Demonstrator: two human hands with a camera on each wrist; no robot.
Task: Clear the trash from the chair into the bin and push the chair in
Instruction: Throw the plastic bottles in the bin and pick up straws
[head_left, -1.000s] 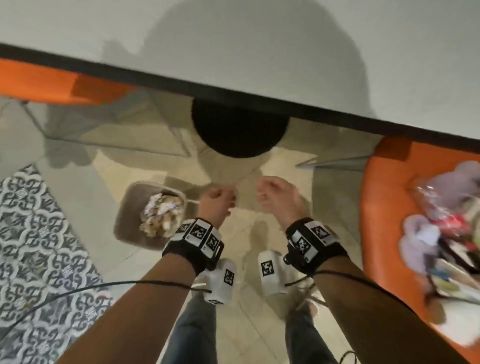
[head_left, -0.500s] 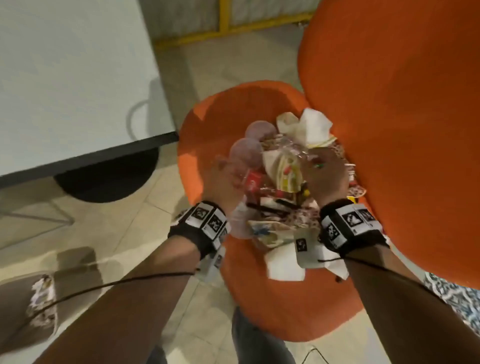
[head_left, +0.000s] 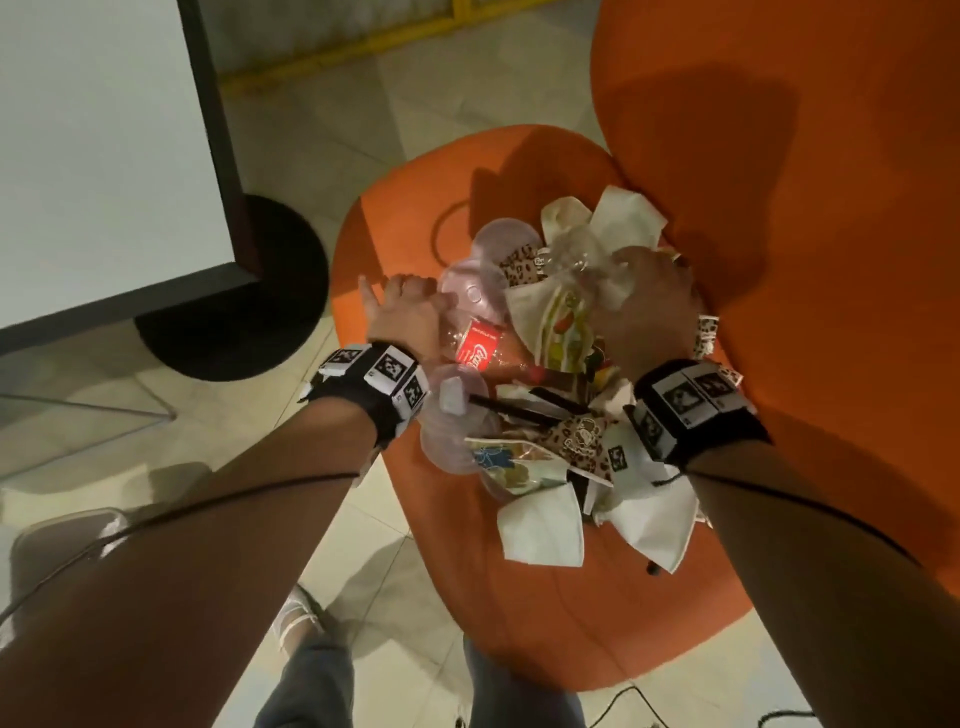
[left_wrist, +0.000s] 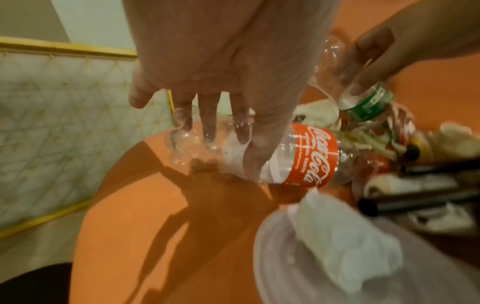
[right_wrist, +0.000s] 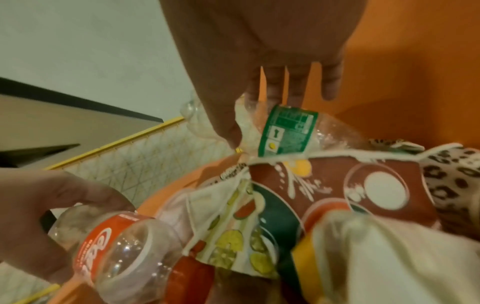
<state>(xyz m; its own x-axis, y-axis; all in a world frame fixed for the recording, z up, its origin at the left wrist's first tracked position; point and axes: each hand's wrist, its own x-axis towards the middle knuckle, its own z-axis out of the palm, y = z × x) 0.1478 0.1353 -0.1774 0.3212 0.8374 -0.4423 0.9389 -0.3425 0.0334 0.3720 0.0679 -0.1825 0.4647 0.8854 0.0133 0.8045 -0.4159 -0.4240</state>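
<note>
Both hands have closed in on the chair's (head_left: 519, 597) trash: left hand (head_left: 405, 317) grips the red-labelled bottle (left_wrist: 298, 156), right hand (head_left: 644, 306) grips the green-labelled bottle (right_wrist: 288, 131)

Trash heap (head_left: 545, 395) on orange chair (head_left: 519, 597)

Left wrist: black wristband (head_left: 371, 397) carrying white square tiles printed with black fiducial markers; thin black cable (head_left: 234, 499) trailing back along the bare forearm.
Right wrist: matching black wristband (head_left: 696, 410) with the same marker tiles; thin black cable (head_left: 810, 506) along the forearm.
Forearms: bare, no sleeves.
Legs: grey-blue trousers (head_left: 311, 686).
Foot: white strappy sandal (head_left: 296, 621).
</note>
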